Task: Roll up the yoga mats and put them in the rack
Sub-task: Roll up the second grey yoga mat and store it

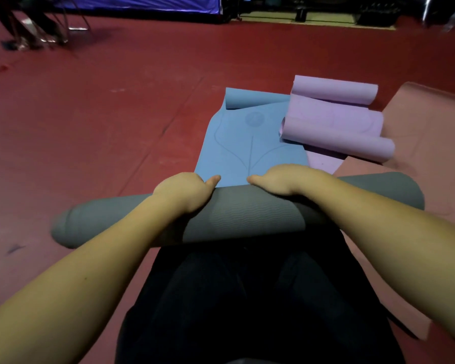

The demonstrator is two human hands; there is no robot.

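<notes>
Both hands sit atop the rolled grey mat (237, 214), left hand (181, 193) and right hand (281, 179) equally near, fingers curled over its far side, seemingly gripping it. I note its long axis runs left-right across my lap; the unrolled blue mat (247, 143) extends straight ahead.

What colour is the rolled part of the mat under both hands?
Grey outside, seen in the head view; the roll continues into a flat blue sheet.
</notes>
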